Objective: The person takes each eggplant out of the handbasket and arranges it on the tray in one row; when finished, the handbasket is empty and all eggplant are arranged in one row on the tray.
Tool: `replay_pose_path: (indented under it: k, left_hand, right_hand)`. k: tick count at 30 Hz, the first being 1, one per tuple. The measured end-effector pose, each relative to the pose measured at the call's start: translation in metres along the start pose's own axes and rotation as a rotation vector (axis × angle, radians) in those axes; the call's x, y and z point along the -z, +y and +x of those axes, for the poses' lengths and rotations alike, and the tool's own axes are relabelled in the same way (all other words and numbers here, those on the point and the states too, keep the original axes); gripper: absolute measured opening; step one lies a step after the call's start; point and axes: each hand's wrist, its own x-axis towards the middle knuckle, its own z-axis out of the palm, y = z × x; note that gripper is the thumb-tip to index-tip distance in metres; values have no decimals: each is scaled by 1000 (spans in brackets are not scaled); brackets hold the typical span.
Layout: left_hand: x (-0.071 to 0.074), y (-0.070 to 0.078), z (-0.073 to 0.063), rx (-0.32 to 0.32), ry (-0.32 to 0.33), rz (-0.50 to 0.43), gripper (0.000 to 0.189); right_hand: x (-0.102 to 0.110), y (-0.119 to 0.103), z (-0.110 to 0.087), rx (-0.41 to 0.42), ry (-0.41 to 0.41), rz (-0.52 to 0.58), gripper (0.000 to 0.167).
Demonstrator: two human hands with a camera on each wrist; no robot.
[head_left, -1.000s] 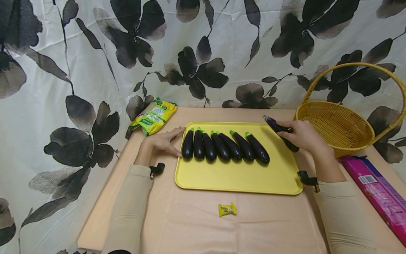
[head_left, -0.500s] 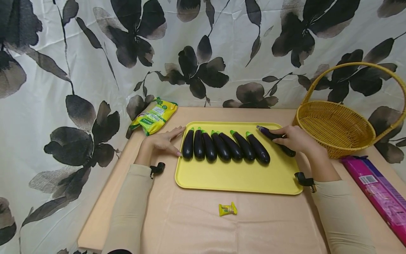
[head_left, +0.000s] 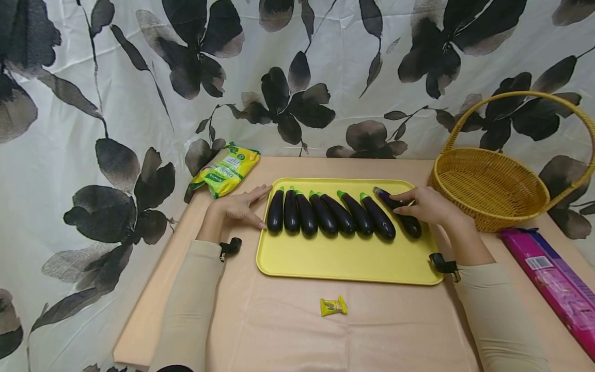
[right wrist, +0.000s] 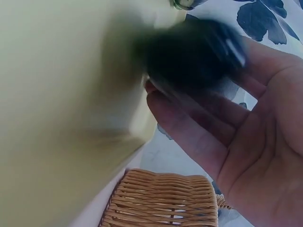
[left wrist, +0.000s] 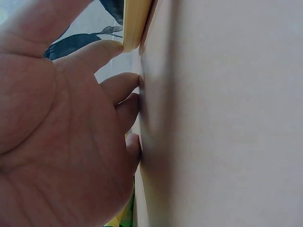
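Observation:
My right hand (head_left: 429,207) pinches a dark purple eggplant (head_left: 411,226) between thumb and fingers, over the right part of the yellow tray (head_left: 348,263). In the right wrist view this eggplant (right wrist: 194,56) is blurred, its rounded end toward the camera and the fingers (right wrist: 184,127) beneath it. Several more eggplants (head_left: 325,217) with green tips lie side by side in a slanting row on the tray, left of the held one. My left hand (head_left: 234,207) has its fingers spread at the tray's left edge, and in the left wrist view a fingertip meets the tray's rim (left wrist: 132,28).
A yellow wicker basket (head_left: 492,181) with a tall handle stands behind the right hand. A pink-purple package (head_left: 548,279) lies at the right. A yellow-green bag (head_left: 225,170) sits at the back left, and a small yellow wrapped piece (head_left: 333,307) lies before the tray.
My right hand has carried the eggplant leftward, from over the tray's right edge to beside the row. The left hand and the other eggplants have stayed put.

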Motion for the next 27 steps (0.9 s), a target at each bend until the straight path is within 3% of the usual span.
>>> replay_pose_path:
  k: [11, 19, 27]
  left_hand:
    - [0, -2, 1, -10, -3, -2, 133]
    - [-1, -1, 1, -3, 7, 0, 135]
    - [-1, -2, 1, 1, 11, 6, 136]
  right_hand:
    - [0, -3, -1, -3, -46, 122, 44]
    - [-2, 2, 0, 23, -110, 308, 48]
    - [-4, 6, 0, 35, -112, 342, 48]
